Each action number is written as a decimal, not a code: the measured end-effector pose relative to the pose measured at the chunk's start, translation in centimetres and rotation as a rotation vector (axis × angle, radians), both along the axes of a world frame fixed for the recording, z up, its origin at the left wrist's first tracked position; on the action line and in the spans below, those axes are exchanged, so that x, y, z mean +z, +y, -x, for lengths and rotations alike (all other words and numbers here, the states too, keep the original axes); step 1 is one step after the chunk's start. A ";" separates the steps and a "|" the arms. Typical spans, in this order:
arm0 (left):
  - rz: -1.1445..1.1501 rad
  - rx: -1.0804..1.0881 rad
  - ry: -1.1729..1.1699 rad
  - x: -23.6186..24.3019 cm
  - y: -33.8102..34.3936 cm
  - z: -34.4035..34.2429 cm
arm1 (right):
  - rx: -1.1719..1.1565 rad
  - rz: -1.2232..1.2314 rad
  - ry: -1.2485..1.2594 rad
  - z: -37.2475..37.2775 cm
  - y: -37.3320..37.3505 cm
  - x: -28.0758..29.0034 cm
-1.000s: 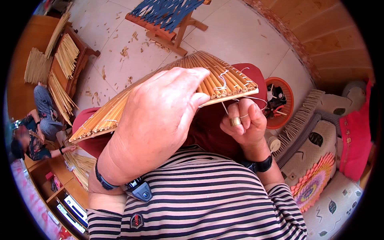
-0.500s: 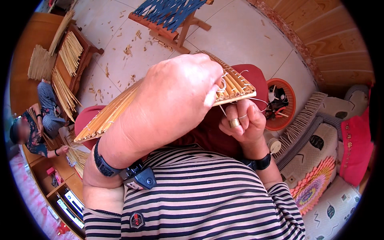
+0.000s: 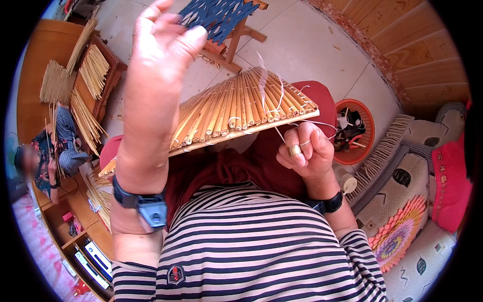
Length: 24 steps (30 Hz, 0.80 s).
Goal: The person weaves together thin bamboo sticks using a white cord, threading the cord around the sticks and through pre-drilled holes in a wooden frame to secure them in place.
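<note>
A mat of golden plant stalks (image 3: 226, 113), tied side by side with white string, lies across my lap. A pale strip (image 3: 241, 132) runs along its near edge. My left hand (image 3: 168, 40) is raised beyond the mat's left part, thumb and fingers apart and slightly blurred; no object shows in it. At the mat's right corner, my right hand (image 3: 307, 148) is closed with curled fingers. White string (image 3: 306, 143) passes over a finger and runs taut up to the mat's edge. A wide gold ring (image 3: 294, 150) is on one finger. Loose string (image 3: 262, 83) stands up from the stalks.
Ahead is a wooden folding stool (image 3: 229, 38) with blue webbing. An orange basket (image 3: 370, 128) with tools stands right, beside a patterned sofa (image 3: 402, 196). Bundles of stalks (image 3: 94, 68) lie on a wooden bench at left, where another person (image 3: 48, 156) sits holding stalks.
My left hand has left the mat's right end, moving up and left, and its fingers have spread. More of the mat shows. My right hand stays nearly still with the string.
</note>
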<state>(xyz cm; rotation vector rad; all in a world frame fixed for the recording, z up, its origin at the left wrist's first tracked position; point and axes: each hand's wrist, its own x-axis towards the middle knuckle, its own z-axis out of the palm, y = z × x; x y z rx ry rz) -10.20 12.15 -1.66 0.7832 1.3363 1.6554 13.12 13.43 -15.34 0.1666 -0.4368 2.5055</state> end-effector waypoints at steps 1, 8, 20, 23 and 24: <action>-0.056 0.123 0.716 0.1 -0.1 -0.6 | -0.006 -0.001 0.000 0.0 0.0 -0.1; 0.114 -0.489 1.316 0.1 -2.1 -3.7 | -0.006 0.003 -0.007 0.1 -0.1 0.0; 0.302 -0.265 1.440 1.2 -0.5 -3.1 | -0.001 0.005 0.012 0.1 -0.1 -0.2; 0.131 0.194 1.523 1.6 -0.8 -1.6 | 0.002 0.006 0.023 0.1 -0.2 -0.2; 0.129 0.190 1.524 1.9 -1.0 -1.6 | 0.007 0.006 0.025 0.0 -0.2 -0.2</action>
